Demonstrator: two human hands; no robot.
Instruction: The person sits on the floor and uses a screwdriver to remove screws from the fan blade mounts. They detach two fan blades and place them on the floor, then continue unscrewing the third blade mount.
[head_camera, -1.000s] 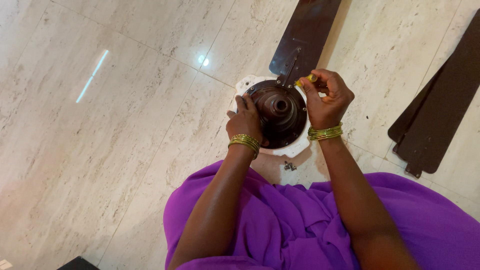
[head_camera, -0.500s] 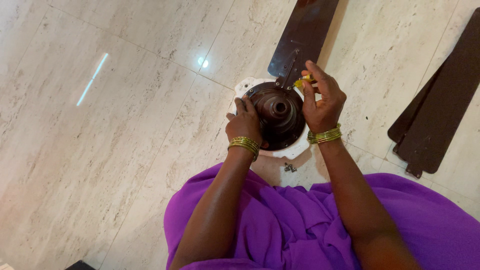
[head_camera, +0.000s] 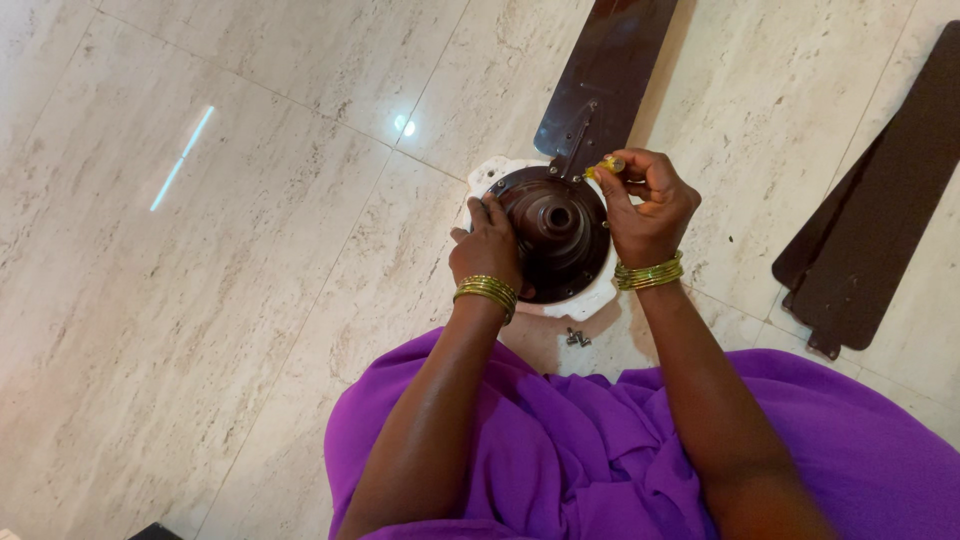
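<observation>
**A:** On the marble floor (head_camera: 230, 300), your left hand (head_camera: 487, 248) presses flat on the rim of the brown ceiling-fan motor housing (head_camera: 556, 235); keep it braced so the housing cannot turn.

**B:** And your right hand (head_camera: 645, 205) pinches a yellow-handled screwdriver (head_camera: 606, 166) where the attached blade (head_camera: 605, 75) meets the housing. Hold it upright, square on the screw.

**A:** The tip and screw head are hidden. Loose screws (head_camera: 577, 338) lie near your lap.

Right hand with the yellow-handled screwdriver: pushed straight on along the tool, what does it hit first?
Likely the dark brown round fan motor housing at its rim, where the brown blade's bracket meets it. Right hand grips the screwdriver; depth unclear.
</observation>
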